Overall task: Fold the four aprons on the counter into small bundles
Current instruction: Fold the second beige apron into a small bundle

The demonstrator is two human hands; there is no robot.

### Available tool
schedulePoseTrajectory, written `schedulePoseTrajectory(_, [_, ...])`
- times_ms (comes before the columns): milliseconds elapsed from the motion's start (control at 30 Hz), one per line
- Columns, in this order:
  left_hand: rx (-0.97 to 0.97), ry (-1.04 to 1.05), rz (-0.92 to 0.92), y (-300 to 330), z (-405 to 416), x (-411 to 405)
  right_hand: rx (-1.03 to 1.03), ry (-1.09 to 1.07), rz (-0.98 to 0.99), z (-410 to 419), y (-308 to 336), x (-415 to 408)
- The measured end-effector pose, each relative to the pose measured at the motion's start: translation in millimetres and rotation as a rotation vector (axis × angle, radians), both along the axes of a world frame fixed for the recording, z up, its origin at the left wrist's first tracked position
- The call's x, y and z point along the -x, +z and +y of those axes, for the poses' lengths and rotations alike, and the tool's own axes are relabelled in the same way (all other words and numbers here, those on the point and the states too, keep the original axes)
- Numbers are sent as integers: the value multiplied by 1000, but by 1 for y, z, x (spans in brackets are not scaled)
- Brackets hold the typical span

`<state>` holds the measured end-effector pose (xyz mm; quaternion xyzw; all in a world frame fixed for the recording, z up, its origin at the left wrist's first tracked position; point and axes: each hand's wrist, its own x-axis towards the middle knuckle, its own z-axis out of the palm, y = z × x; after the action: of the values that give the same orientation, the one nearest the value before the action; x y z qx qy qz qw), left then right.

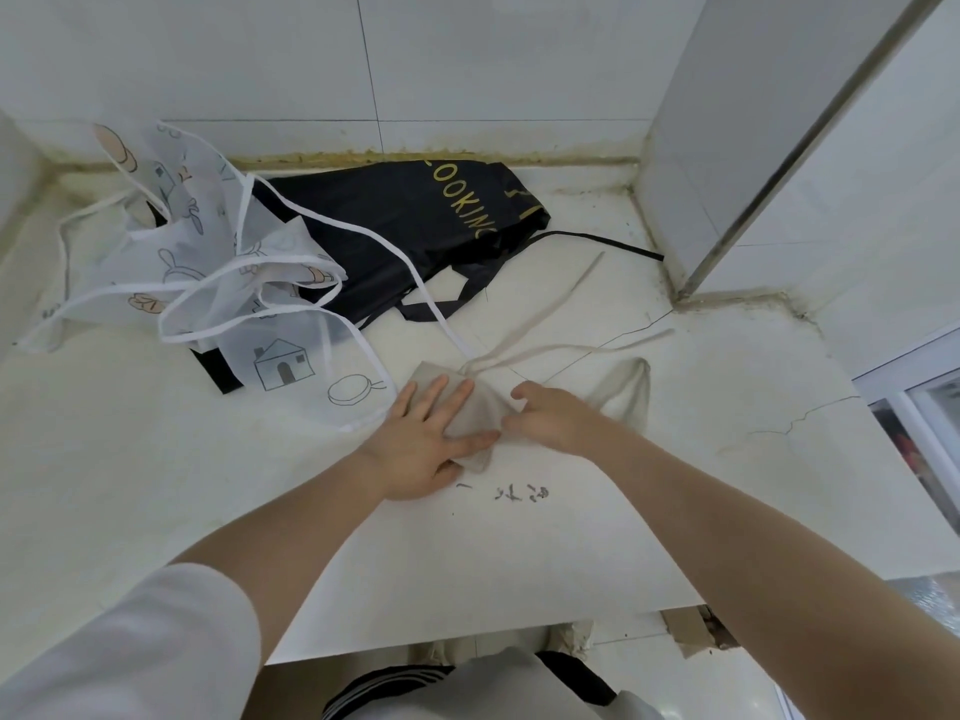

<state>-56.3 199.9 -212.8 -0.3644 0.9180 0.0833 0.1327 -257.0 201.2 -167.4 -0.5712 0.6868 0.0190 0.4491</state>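
Observation:
A beige apron (480,410) lies partly folded in the middle of the white counter (519,537), its ties (550,317) trailing away toward the back right. My left hand (426,444) presses flat on the folded part with straight fingers. My right hand (550,415) rests on the cloth just to the right, fingers curled over a fold; a loose beige flap (626,389) sticks out beyond it. A black apron (410,226) with gold lettering lies at the back. A translucent white apron (218,283) with cartoon prints is crumpled at the left.
Tiled walls close off the back and left. A white panel with a metal edge strip (769,174) stands at the right. The counter's front edge (467,636) runs just ahead of my body. Dark markings (514,493) are written on the countertop.

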Motion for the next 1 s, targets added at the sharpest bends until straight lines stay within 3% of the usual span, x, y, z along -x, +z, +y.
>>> schedulePoseTrajectory(67, [-4, -18, -35, 2, -2, 1, 13, -42, -28, -1, -1, -9])
schedulePoseTrajectory(200, [-86, -56, -134, 14, -12, 5, 123, 31, 97, 1, -12, -20])
schedulePoseTrajectory(267, [-103, -59, -171, 18, -16, 8, 101, 13, 49, 3, -16, -23])
schedulePoseTrajectory(400, [-65, -42, -292, 23, -10, 22, 137, -9, 57, 6, -18, -22])
schedulePoseTrajectory(533, [-27, 29, -293, 28, 1, 29, 181, -79, 18, 7, -19, -17])
schedulePoseTrajectory(700, [-23, 91, -120, 43, -6, 23, 99, -369, -273, 8, -7, -21])
schedulePoseTrajectory(767, [-2, 118, 22, 56, -14, 21, 65, -365, -367, 5, -1, -24])
schedulePoseTrajectory(867, [49, 142, 93, 73, -20, 24, 60, -295, -479, 3, 8, -29])
schedulePoseTrajectory(1000, [70, 262, 358, 89, -31, 25, 68, -417, -680, -2, 24, -28])
